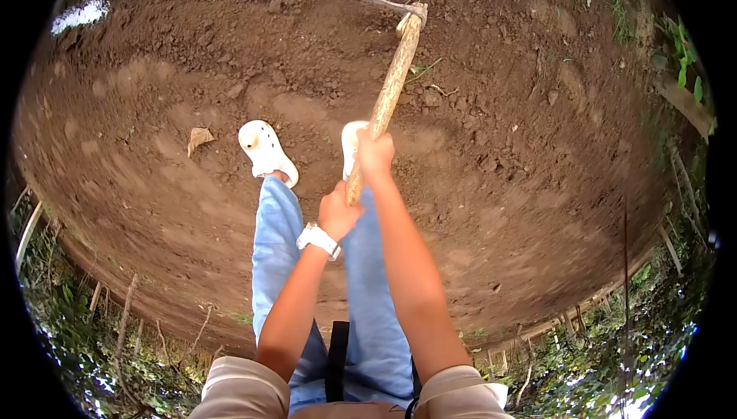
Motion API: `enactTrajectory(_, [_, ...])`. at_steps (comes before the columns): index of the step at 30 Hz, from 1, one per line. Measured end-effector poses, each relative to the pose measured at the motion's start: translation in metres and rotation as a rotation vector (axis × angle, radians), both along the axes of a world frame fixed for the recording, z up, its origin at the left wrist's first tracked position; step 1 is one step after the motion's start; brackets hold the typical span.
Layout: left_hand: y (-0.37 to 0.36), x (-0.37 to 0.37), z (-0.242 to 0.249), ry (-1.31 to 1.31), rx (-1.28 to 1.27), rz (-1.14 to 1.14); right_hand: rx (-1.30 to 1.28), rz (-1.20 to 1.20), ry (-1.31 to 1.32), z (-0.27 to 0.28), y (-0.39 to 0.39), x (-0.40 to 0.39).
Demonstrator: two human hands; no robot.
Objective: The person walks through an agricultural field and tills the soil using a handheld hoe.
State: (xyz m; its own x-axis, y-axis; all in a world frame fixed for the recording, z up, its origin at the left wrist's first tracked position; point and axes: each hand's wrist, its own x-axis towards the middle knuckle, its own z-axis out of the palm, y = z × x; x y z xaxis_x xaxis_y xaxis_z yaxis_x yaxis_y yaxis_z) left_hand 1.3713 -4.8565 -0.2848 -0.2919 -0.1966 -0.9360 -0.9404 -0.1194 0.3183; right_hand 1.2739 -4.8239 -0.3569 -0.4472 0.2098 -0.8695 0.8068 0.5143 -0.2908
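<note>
A hoe (396, 74) with a rough wooden handle slants away from me across the picture. Its thin metal blade (381, 2) points left at the far end, close over the brown soil (307, 51). My left hand (338, 213), below a white wristwatch (318, 241), is wrapped round the near end of the handle. Higher up the same handle, my right hand (375, 152) grips with closed fingers. Behind it, a white clog (351, 139) on my right foot is partly hidden. The other white clog (265, 150) stands to the left.
A dry leaf (199, 140) lies left of my feet. Small twigs and clods are scattered round the hoe's head. Green plants (682, 58) and a log (685, 104) border the ground at right. Stick fencing (127, 311) and bushes show along the lower edges.
</note>
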Motion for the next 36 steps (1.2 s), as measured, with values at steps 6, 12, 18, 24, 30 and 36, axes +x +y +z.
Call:
enactTrajectory(6, [-0.004, 0.025, 0.019, 0.079, -0.144, -0.141, -0.236, -0.313, -0.089, 0.021, 0.001, 0.022])
enactTrajectory(12, [-0.019, 0.034, 0.045, 0.032, -0.115, -0.223, -0.222, -0.402, -0.146, 0.042, -0.002, 0.045])
enactTrajectory(18, [-0.018, 0.065, 0.07, 0.008, -0.052, -0.206, -0.2, -0.397, -0.113, 0.068, 0.001, 0.078])
enactTrajectory(24, [-0.012, 0.079, 0.085, -0.022, -0.003, -0.19, -0.133, -0.361, -0.118, 0.082, 0.01, 0.099])
enactTrajectory(30, [-0.008, 0.085, 0.079, -0.017, 0.026, -0.175, -0.123, -0.398, -0.135, 0.076, 0.015, 0.103])
enactTrajectory(36, [0.002, 0.074, 0.055, 0.08, -0.027, -0.142, -0.158, -0.37, -0.112, 0.057, 0.018, 0.08])
